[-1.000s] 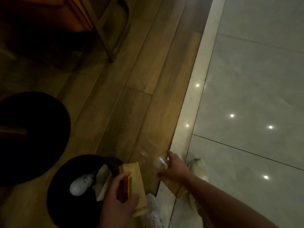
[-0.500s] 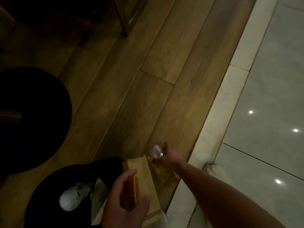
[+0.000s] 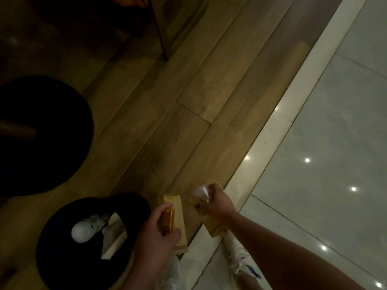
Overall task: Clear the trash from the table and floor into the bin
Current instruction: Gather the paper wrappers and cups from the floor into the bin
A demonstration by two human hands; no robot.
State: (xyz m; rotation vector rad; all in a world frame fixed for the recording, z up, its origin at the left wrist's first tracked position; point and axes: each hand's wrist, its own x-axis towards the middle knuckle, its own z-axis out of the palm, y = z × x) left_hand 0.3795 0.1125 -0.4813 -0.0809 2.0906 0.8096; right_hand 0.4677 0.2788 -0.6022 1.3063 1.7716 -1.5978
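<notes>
A round black bin [image 3: 62,243] stands on the wooden floor at the lower left; inside lie a white plastic bottle [image 3: 83,229] and a pale flat wrapper [image 3: 114,237]. My left hand [image 3: 155,237] is right of the bin's rim, closed on a brown paper bag [image 3: 178,218] with a small amber item against it. My right hand [image 3: 215,203] is further right, low over the floor, gripping clear plastic cups [image 3: 202,192] together with another brown paper piece [image 3: 215,227] that sticks out below the hand.
A large dark round stool or table base [image 3: 41,135] sits left of the bin. A thin furniture leg [image 3: 161,34] meets the floor at top centre. A pale stone strip [image 3: 272,132] divides the wood from glossy grey tiles [image 3: 324,122]. My white shoes [image 3: 238,256] are at the bottom.
My right hand has lifted the clear cups off the floor and drawn them slightly toward me. My left hand stays by the bin with the paper bag. The view has shifted a little.
</notes>
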